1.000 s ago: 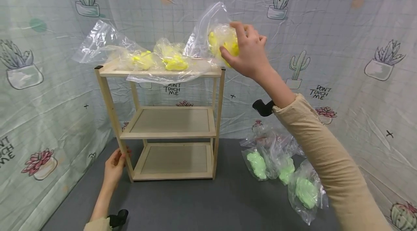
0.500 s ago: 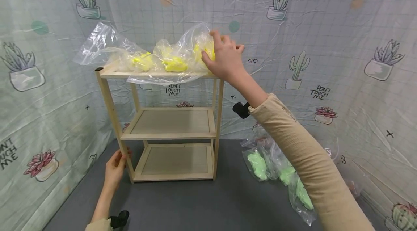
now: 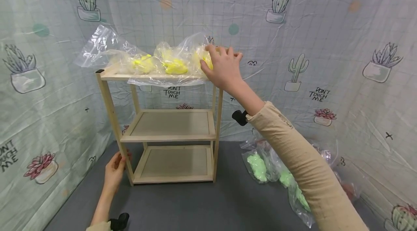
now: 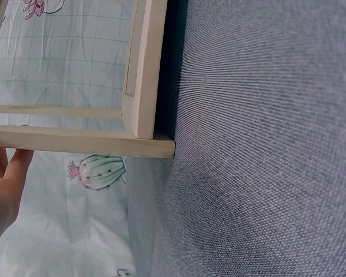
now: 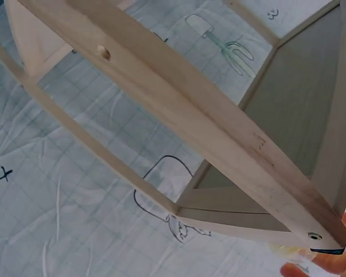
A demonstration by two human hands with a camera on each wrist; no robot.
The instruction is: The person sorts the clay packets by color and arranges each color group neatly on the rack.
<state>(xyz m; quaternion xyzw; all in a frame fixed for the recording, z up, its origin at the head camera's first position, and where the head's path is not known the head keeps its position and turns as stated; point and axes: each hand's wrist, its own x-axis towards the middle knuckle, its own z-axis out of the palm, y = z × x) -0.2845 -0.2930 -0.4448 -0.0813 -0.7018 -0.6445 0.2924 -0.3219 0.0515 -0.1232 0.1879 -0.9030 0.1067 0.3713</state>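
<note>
My left hand (image 3: pixel 114 169) grips the lower part of the left front post of a small wooden shelf rack (image 3: pixel 167 138); in the left wrist view, its fingers (image 4: pixel 20 164) bend around that post. At the right end of the top shelf, my right hand (image 3: pixel 224 66) holds a clear zip bag with a soft yellow lump (image 3: pixel 207 61), thumb and fingers around its near side. Beside it on the same shelf lie two more such bags, a middle one (image 3: pixel 175 66) and a left one (image 3: pixel 143 64). The right wrist view shows only some fingertips (image 5: pixel 334 262) by the post top.
Clear bags with pale green lumps (image 3: pixel 257 167) lie on the dark grey tabletop (image 3: pixel 182 207) right of the rack, partly behind my right sleeve. Some reddish bags lie near them. A cactus-print curtain (image 3: pixel 325 35) surrounds the table.
My right hand has moved left and down with its bag, which now sits lower on the top shelf's right end. My left hand has stayed on the post.
</note>
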